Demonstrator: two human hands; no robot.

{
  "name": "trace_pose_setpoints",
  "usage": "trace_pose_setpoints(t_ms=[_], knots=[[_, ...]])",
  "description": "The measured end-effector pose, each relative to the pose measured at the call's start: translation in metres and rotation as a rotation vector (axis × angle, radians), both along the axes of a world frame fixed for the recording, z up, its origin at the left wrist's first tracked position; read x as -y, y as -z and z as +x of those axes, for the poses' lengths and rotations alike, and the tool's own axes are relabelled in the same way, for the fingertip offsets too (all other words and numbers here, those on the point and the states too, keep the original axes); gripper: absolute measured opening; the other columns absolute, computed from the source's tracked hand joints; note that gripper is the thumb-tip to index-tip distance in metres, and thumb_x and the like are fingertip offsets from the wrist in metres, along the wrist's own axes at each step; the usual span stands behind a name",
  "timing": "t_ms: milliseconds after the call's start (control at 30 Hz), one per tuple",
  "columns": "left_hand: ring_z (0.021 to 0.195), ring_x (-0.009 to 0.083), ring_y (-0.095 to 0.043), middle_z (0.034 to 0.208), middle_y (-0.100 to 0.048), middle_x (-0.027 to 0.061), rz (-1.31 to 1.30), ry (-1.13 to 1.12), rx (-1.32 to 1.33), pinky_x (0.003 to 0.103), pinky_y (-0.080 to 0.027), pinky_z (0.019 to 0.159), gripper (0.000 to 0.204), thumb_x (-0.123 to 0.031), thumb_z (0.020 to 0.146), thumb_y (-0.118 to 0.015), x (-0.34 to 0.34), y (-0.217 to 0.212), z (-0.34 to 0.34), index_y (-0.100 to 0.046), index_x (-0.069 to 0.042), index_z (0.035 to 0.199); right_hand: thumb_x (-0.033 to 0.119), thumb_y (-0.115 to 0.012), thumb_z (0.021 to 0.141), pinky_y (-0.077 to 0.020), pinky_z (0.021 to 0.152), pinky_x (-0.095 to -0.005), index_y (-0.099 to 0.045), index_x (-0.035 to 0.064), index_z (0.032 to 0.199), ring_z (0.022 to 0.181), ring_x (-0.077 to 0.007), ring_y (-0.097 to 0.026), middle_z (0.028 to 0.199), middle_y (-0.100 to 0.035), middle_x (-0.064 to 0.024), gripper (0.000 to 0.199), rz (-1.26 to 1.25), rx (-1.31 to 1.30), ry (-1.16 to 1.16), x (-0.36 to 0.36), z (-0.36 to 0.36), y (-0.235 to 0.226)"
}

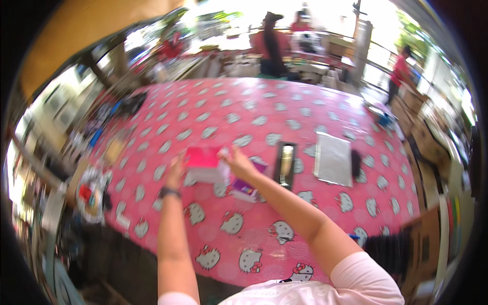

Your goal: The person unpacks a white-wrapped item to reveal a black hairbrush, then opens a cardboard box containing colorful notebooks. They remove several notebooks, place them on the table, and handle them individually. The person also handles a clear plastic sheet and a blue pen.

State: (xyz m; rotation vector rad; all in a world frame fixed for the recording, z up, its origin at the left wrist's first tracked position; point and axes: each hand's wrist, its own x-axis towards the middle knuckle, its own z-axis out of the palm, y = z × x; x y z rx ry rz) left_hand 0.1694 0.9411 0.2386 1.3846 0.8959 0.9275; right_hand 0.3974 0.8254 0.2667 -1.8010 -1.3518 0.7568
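Note:
A pink-topped box with white sides is between my two hands above the table; it is slightly blurred. My left hand, with a dark band at the wrist, grips its left side. At the upper right edge, the fingers of my right hand close on the same box. Partly under my right wrist lies a purple and white box. Right of that forearm rests a narrow black box with a gold-coloured item showing in it. Farther right is a flat silver pouch, with a dark object against its right edge.
A pink cartoon-cat cloth covers the wide table. Clutter in a plastic bag sits at the left edge. Cardboard boxes are stacked along the right. One person is beyond the far edge, another at far right.

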Motion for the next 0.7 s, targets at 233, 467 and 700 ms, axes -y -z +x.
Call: trace_pose_setpoints(t_ms=[233, 467, 700], knots=[[0.119, 0.0196, -0.040, 0.133, -0.042, 0.0067, -0.083, -0.220, -0.105, 0.037, -0.029, 0.097, 0.060, -0.044, 0.084, -0.057, 0.096, -0.047, -0.053, -0.042, -0.010, 0.130, 0.044, -0.065, 0.077, -0.0403, 0.086, -0.0347, -0.014, 0.0055, 0.141, 0.101, -0.0311, -0.050, 0.117, -0.050, -0.0235, 0.090, 0.129, 0.092, 0.230, 0.199, 0.189, -0.048], [0.102, 0.0120, -0.049, 0.116, -0.054, 0.0025, 0.122, 0.296, -0.086, 0.025, -0.036, 0.084, 0.051, -0.030, 0.081, -0.065, 0.167, -0.125, 0.040, -0.048, -0.008, 0.125, 0.046, -0.051, 0.087, -0.0486, 0.066, -0.0292, -0.024, 0.0088, 0.138, 0.072, -0.0148, -0.059, 0.095, -0.062, -0.0072, 0.069, 0.484, -0.188, 0.607, 0.446, 0.265, -0.180], [0.097, 0.0168, -0.057, 0.098, -0.063, 0.0078, 0.311, 0.961, 0.012, 0.030, -0.040, 0.089, 0.061, -0.041, 0.079, -0.066, 0.282, -0.170, 0.178, -0.049, -0.002, 0.122, 0.024, -0.064, 0.082, -0.0452, 0.073, -0.0256, -0.064, 0.0067, 0.104, 0.085, -0.0135, -0.059, 0.095, -0.065, -0.0051, 0.028, 0.537, 0.448, 0.777, 0.621, 0.127, -0.184]])
